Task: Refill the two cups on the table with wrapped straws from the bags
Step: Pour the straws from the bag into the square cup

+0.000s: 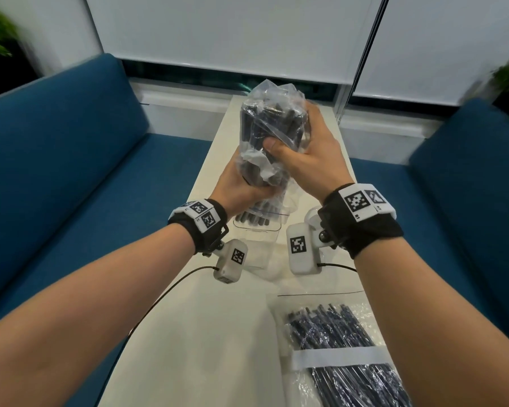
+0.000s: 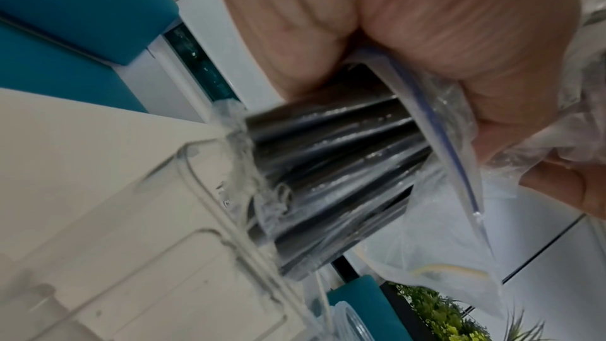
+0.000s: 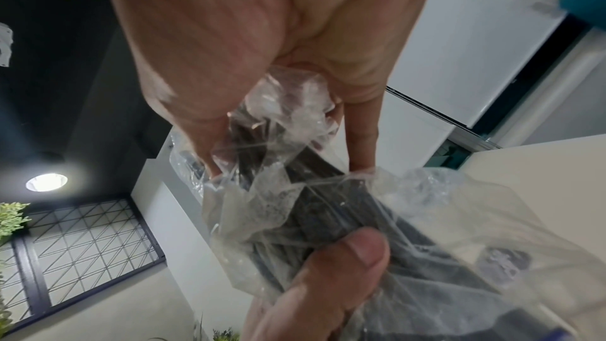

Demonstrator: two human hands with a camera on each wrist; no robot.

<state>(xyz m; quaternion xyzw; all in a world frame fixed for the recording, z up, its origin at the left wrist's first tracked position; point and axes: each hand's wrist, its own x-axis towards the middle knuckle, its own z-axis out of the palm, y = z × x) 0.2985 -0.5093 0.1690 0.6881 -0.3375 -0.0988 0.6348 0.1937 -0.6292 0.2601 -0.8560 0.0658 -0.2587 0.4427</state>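
Our right hand (image 1: 312,148) wraps upper part of clear bag (image 1: 272,124), thumb pressing film; our left hand (image 1: 241,186) grips its lower mouth end. Bag upended, dark wrapped straws (image 1: 252,220) poking from mouth into clear cup (image 1: 256,230) mid-table. We judge first refill underway, not finished. Second bag (image 1: 344,348) lies full at near right edge, untouched. Second cup: only rim glimpsed in left wrist view, fill unknown.

Probably a lounge: blue sofas (image 1: 71,136), white table (image 1: 206,333).
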